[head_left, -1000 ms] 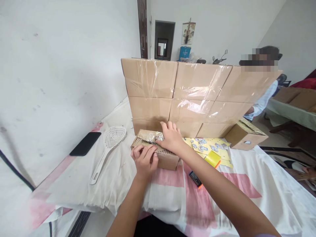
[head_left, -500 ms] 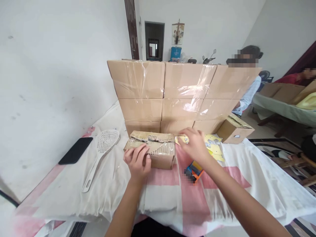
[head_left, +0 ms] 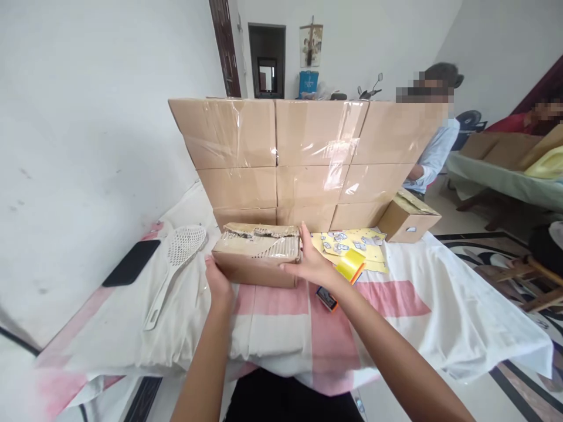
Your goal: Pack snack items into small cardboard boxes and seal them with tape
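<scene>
A small cardboard box [head_left: 259, 266] with a torn, taped top lies on the cloth in front of me. My left hand [head_left: 217, 281] presses against its left end, with most fingers hidden behind the corner. At the right end, my right hand [head_left: 310, 261] grips the box, thumb on the front face and fingers along the side. Just right of it, partly behind my forearm, rests a tape dispenser [head_left: 350, 266] with a yellow roll and an orange and blue frame. Under and behind that lie yellow patterned sheets [head_left: 373, 249].
A wall of taped cardboard boxes [head_left: 308, 158] rises behind the box. Another carton [head_left: 409, 217] stands at the right. A white slotted skimmer [head_left: 176, 264] and a black phone-like slab [head_left: 132, 264] lie left on the tablecloth [head_left: 272, 334]. A person [head_left: 433, 143] stands beyond the boxes.
My right hand has come down onto the box's right end. My left hand has shifted from the top and front to the left end. The view has moved slightly.
</scene>
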{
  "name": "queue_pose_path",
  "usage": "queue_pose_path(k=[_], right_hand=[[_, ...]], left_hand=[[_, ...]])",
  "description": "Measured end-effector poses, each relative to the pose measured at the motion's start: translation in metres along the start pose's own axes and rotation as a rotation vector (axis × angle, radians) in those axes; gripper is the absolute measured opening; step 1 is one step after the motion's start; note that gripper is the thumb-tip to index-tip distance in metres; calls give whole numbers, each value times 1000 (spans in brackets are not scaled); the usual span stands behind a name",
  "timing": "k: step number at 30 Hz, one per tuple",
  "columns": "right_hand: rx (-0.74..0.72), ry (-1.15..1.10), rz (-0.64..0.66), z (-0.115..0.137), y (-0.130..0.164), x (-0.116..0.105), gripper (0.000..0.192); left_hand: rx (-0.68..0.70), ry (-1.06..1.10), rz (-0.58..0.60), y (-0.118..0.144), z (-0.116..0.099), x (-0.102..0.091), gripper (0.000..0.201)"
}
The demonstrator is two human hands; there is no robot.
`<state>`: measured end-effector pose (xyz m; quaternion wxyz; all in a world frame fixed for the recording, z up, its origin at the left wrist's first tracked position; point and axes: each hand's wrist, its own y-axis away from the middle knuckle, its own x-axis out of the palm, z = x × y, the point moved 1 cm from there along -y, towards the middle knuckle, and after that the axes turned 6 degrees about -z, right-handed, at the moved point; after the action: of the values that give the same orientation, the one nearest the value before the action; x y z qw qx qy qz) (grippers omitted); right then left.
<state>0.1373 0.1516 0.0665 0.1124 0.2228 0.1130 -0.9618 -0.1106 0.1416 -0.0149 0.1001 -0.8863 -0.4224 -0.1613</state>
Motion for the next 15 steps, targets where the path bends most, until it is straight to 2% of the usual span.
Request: queue_pose_path(k=[2,4,6,8,11,13,15], right_hand=[[20,-26,9,2,-10,14,139],[-46,-17,-13,6,-9,19,139],[-126,-41,-65,15,0,17,137],[-172,-131,-150,26,14,5,132],[-220,-191,-364,43,41,-34,119],[-266,-79,-569,49,67,-75,107],[-283,127,-767,46,101,-122,96]], left_hand=[[-37,15,8,-8,3,-2,66],[-43,44,-1,-13,2,-6,65],[-9,88,-31,-16,-2,-9,63],[35,137,-59,-16,-7,-12,61],[54,187,-43,-9,-11,-10,58],[24,186,35,-1,-13,-8,57],[-2,176,109,5,-15,-6,58]])
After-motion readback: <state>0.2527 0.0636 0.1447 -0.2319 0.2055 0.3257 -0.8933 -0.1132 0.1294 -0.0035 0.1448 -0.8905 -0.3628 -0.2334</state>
